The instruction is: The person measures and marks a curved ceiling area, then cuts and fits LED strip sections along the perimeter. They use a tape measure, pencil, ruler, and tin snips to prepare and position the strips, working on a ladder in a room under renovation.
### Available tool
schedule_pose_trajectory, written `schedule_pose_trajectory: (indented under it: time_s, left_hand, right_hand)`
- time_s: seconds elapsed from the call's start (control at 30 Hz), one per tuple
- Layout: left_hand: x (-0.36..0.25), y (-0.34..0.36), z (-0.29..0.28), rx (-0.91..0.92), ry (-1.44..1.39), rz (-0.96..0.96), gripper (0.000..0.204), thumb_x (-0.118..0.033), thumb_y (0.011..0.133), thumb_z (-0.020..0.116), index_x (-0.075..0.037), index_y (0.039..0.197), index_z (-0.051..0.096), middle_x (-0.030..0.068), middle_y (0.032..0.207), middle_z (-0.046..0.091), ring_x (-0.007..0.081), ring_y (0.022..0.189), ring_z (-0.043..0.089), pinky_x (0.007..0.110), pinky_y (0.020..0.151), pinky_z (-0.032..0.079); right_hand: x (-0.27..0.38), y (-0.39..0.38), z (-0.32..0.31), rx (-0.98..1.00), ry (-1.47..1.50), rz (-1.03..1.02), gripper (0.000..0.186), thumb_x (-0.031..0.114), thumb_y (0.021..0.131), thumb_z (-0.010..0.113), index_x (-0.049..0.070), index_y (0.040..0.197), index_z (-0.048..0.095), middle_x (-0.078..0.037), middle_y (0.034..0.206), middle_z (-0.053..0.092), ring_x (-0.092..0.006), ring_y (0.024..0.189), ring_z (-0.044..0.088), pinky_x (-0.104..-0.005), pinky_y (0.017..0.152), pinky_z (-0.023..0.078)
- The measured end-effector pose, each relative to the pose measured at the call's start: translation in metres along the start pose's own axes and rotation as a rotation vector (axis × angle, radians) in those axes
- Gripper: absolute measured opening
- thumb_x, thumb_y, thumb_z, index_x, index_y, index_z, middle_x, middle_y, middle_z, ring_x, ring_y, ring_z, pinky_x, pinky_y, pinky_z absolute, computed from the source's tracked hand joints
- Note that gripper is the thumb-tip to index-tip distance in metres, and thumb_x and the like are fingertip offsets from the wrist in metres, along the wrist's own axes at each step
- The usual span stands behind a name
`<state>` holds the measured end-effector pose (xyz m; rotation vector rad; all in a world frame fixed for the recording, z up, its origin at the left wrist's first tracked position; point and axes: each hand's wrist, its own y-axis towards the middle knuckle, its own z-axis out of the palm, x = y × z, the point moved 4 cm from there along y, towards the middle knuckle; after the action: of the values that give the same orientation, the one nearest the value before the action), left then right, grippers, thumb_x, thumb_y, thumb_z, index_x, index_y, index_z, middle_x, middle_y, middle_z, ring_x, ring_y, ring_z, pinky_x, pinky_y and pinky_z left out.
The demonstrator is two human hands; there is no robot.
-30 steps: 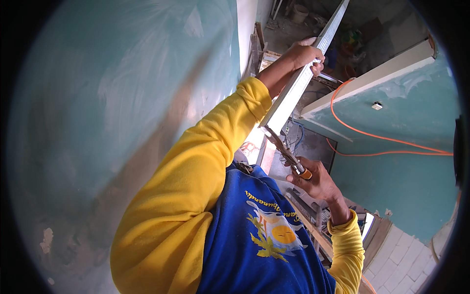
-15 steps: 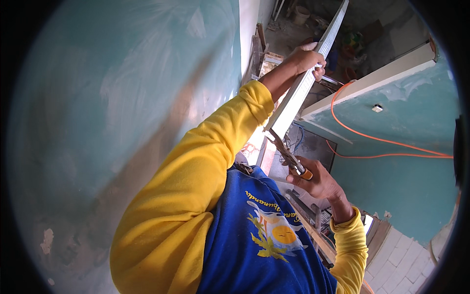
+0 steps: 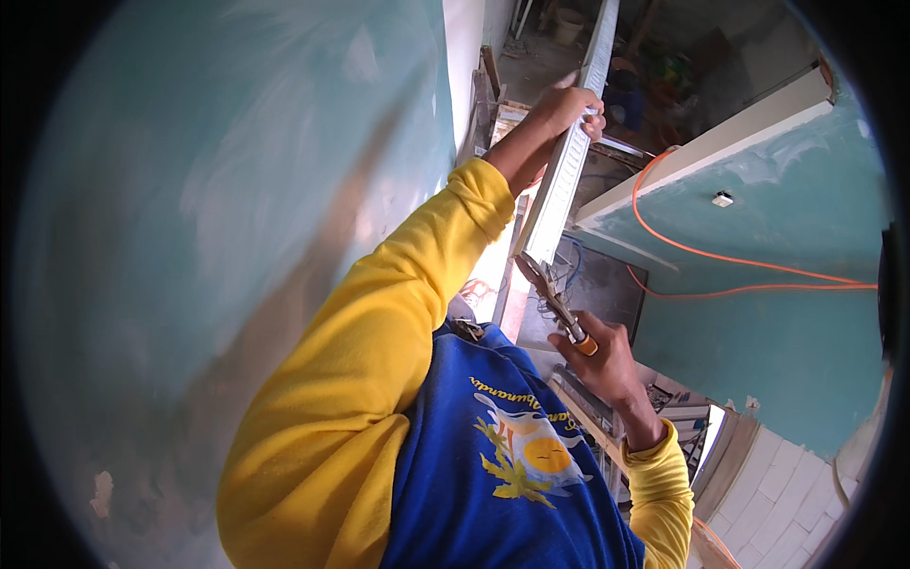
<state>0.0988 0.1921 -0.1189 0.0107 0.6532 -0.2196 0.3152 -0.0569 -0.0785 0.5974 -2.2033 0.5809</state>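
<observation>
My left hand (image 3: 571, 112) is wrapped round a long, pale metal channel (image 3: 559, 185) with a dimpled face. The channel runs from the top of the view down toward my chest, its near end cut square. My right hand (image 3: 604, 363) grips worn pliers (image 3: 555, 292) with orange on the handle. The pliers' jaws meet the left corner of the channel's near end. Whether they are clamped on the metal is too small to tell. My right palm hides part of the handles.
A blue-green plastered wall (image 3: 313, 142) stands close on my left. At the right, an orange cable (image 3: 720, 254) loops over a low green wall (image 3: 758, 341) with a white top edge (image 3: 711, 142). Timber planks (image 3: 730, 474) lie at lower right, beside pale floor tiles (image 3: 782, 488). A bucket (image 3: 567, 27) stands far off.
The channel has swung left at its far end, along with my left hand. My right hand has shifted slightly left and down; the pliers' jaws look closer together at the channel's corner.
</observation>
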Motion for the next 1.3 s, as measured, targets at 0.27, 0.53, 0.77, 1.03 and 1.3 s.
schedule_pose_trajectory:
  time_s: [0.27,0.53,0.77,1.03,1.3]
  left_hand:
    - [-0.021,0.020,-0.007,-0.163,-0.029,0.150,0.028,0.007,0.085,0.054,0.000,0.105,0.037,0.0135,0.081,0.046,0.0157,0.061,0.048,0.030,0.050,0.041]
    - [-0.039,0.005,-0.004,-0.222,0.124,0.096,0.042,0.007,0.086,0.054,-0.007,0.121,0.036,0.0109,0.088,0.044,0.0138,0.063,0.049,0.027,0.049,0.042]
    - [-0.036,-0.001,0.006,-0.301,0.173,0.092,0.069,0.011,0.084,0.054,-0.008,0.145,0.028,0.0106,0.089,0.044,0.0164,0.063,0.048,0.028,0.048,0.041]
    - [-0.025,-0.002,0.010,-0.380,0.268,0.098,0.095,0.013,0.082,0.052,-0.014,0.162,0.010,0.0124,0.090,0.046,0.0184,0.062,0.048,0.032,0.047,0.041]
    - [-0.012,0.006,0.009,-0.408,0.365,0.100,0.090,0.013,0.081,0.051,-0.012,0.160,0.018,0.0138,0.092,0.049,0.0184,0.061,0.049,0.033,0.047,0.042]
  right_hand:
    - [-0.007,-0.025,0.024,-0.026,-0.554,-0.098,0.031,0.015,0.088,0.077,0.006,0.117,0.069,-0.011,0.098,0.072,-0.0251,0.080,0.069,-0.0335,0.067,0.052]
    - [-0.042,-0.038,0.019,-0.015,0.197,0.191,0.043,0.013,0.093,0.067,-0.004,0.132,0.060,-0.014,0.100,0.071,-0.0198,0.084,0.068,-0.0333,0.076,0.053]
    - [-0.042,-0.054,0.050,-0.244,1.115,0.288,0.052,0.005,0.091,0.057,0.001,0.141,0.043,-0.013,0.095,0.067,-0.0231,0.087,0.067,-0.0341,0.077,0.056]
    - [-0.038,-0.076,0.050,-0.150,1.082,0.418,0.041,0.005,0.088,0.076,-0.002,0.127,0.064,-0.008,0.106,0.069,-0.0153,0.099,0.066,-0.0303,0.086,0.054]
    - [-0.042,-0.084,0.033,-0.085,0.983,0.392,0.032,0.009,0.085,0.085,-0.001,0.112,0.070,-0.004,0.096,0.073,-0.0117,0.092,0.066,-0.0280,0.083,0.052]
